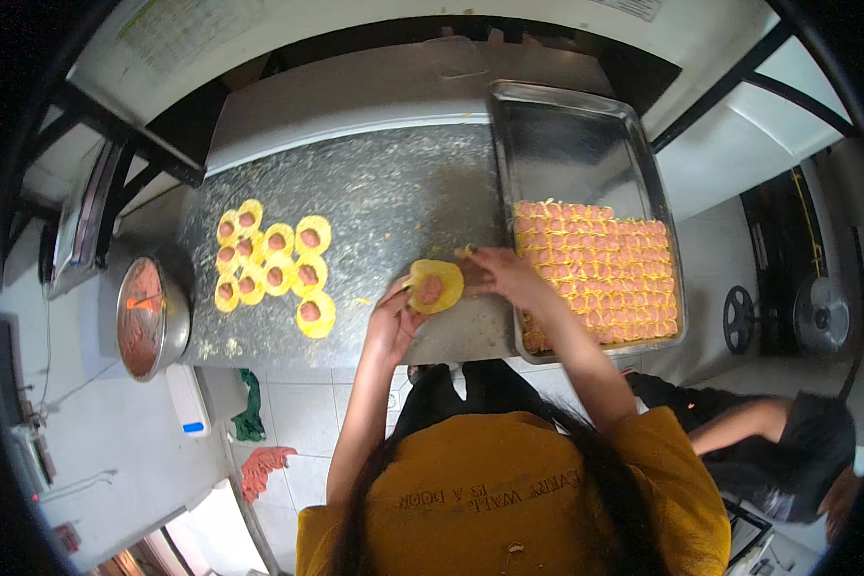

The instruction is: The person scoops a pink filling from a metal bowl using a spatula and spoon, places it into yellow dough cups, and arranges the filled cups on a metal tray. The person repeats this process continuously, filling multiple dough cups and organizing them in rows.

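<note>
Steel tray [559, 144] half-filled with finished dumplings, filled wrappers [271, 264] waiting left of it; my left hand [394, 322] cups one yellow wrapper [436, 285] just left of tray, right hand [504, 276] pinching its edge—mid-fold, probably sealing next.

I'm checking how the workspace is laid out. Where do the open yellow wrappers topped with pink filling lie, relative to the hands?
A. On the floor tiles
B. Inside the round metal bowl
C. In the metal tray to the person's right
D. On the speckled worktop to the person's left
D: the open wrappers with filling lie flat on the speckled worktop, left of the left hand and right hand, which hold one filled wrapper.
</note>
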Demonstrator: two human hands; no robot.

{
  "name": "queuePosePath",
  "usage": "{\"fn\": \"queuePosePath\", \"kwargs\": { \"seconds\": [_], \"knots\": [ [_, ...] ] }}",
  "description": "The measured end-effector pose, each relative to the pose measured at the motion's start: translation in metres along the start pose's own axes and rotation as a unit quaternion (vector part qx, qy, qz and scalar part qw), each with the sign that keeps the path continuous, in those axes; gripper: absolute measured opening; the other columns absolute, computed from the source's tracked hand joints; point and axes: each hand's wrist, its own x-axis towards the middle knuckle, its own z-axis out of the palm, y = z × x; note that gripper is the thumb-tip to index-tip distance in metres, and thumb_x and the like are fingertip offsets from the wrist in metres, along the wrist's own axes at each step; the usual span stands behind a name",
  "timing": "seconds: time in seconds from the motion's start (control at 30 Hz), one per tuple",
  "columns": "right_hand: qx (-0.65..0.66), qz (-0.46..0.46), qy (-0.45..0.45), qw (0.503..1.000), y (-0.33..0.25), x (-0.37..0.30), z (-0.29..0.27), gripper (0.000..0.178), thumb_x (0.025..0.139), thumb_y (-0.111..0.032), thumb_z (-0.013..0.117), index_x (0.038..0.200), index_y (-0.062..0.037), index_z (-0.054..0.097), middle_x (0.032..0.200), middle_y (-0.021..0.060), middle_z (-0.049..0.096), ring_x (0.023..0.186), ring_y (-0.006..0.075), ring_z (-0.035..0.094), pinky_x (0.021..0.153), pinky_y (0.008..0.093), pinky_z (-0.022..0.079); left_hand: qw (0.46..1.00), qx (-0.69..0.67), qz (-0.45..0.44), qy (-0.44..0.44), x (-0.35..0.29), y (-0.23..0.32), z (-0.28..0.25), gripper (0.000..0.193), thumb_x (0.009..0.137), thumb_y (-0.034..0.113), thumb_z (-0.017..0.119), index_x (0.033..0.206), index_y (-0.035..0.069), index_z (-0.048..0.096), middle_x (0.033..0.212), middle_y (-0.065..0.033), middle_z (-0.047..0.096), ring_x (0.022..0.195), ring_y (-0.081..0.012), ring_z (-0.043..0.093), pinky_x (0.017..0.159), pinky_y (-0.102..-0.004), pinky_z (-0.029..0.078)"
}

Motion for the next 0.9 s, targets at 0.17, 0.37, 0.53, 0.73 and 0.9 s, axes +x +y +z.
{"fn": "queuePosePath", "kwargs": {
  "seconds": [0.17, 0.37, 0.53, 0.73, 0.9],
  "knots": [
    [-0.021, 0.042, 0.164, 0.985, 0.04, 0.005, 0.068, 0.023, 0.085, -0.007, 0.053, 0.105, 0.0024, 0.058, 0.089, 0.0094, 0.062, 0.078, 0.0192, 0.061, 0.07, 0.0287, 0.05, 0.946, 0.315, 0.039, 0.068, 0.012, -0.025, -0.042, 0.028, 0.085, 0.008, 0.046, 0.111, 0.001, 0.052, 0.102, -0.0103, 0.059, 0.094, -0.0229, 0.059, 0.073, -0.0328, 0.049],
    [-0.268, -0.021, 0.248, 0.931, 0.056, -0.009, 0.089, 0.021, 0.081, -0.006, 0.053, 0.099, 0.0032, 0.06, 0.081, 0.0106, 0.064, 0.073, 0.0154, 0.061, 0.066, 0.0279, 0.048, 0.818, 0.543, 0.153, 0.116, 0.014, -0.05, -0.075, 0.024, 0.08, 0.013, 0.047, 0.099, 0.002, 0.056, 0.085, -0.0229, 0.059, 0.079, -0.0378, 0.058, 0.067, -0.0415, 0.045],
    [-0.423, -0.059, 0.28, 0.86, 0.061, 0.001, 0.09, 0.022, 0.073, -0.009, 0.06, 0.094, 0.0004, 0.063, 0.077, 0.0115, 0.066, 0.071, 0.0178, 0.062, 0.066, 0.0311, 0.049, 0.792, 0.582, 0.143, 0.113, 0.016, -0.027, -0.057, 0.02, 0.077, 0.012, 0.053, 0.092, 0.0, 0.055, 0.076, -0.0222, 0.059, 0.074, -0.038, 0.059, 0.064, -0.0434, 0.045],
    [-0.226, -0.04, 0.248, 0.941, 0.078, 0.008, 0.077, 0.02, 0.078, -0.006, 0.055, 0.094, 0.0024, 0.062, 0.085, 0.0151, 0.065, 0.075, 0.0252, 0.064, 0.068, 0.0341, 0.051, 0.831, 0.529, 0.167, 0.047, 0.031, -0.034, -0.081, 0.028, 0.073, 0.006, 0.059, 0.1, 0.001, 0.058, 0.085, -0.0176, 0.064, 0.08, -0.0282, 0.063, 0.07, -0.035, 0.049],
    [-0.064, -0.068, 0.191, 0.977, 0.065, -0.007, 0.089, 0.026, 0.077, 0.006, 0.05, 0.101, 0.0037, 0.06, 0.092, 0.0079, 0.062, 0.082, 0.0142, 0.059, 0.07, 0.0241, 0.048, 0.89, 0.445, 0.093, -0.029, 0.031, -0.028, -0.088, 0.032, 0.074, 0.002, 0.059, 0.106, 0.002, 0.058, 0.094, -0.0121, 0.064, 0.082, -0.0185, 0.062, 0.072, -0.03, 0.049]
  ]
}}
